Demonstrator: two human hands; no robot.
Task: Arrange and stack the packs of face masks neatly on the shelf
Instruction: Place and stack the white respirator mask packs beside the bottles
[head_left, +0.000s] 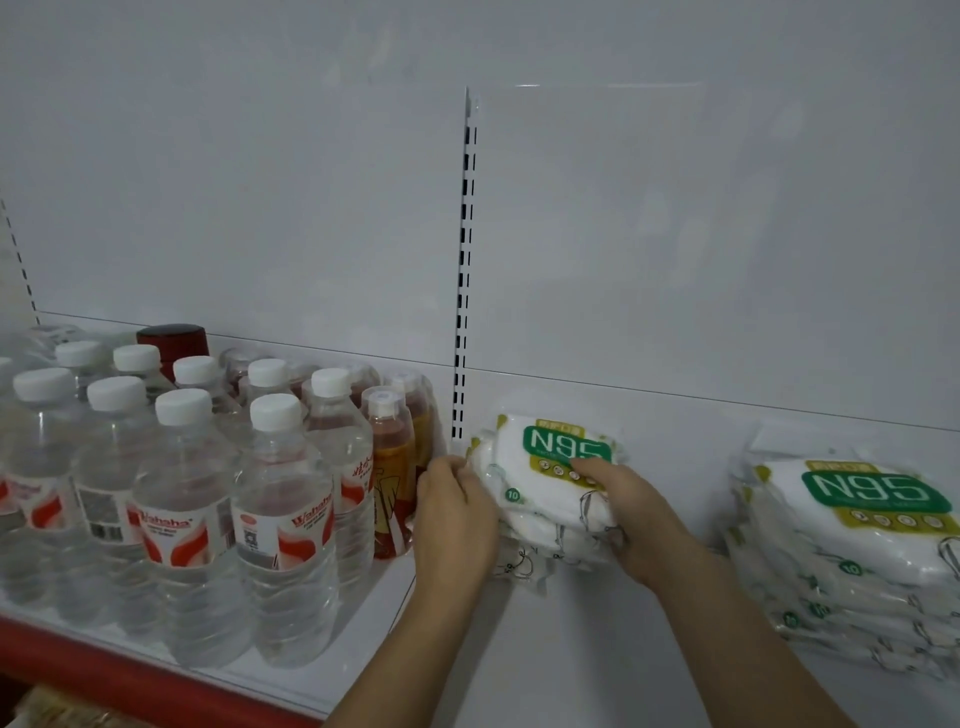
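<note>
Gripping mask stack (545, 499) flat, long axis slanting back-left: left hand (454, 512), right hand (631, 512) clasp sides.

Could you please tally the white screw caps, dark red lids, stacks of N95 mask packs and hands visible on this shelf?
White screw caps on clear plastic water bottles: 10
Dark red round lid: 1
Stacks of white N95 face mask packs: 2, one held by both hands, one at right
Hands: 2, left hand, right hand
Total: 15
</note>
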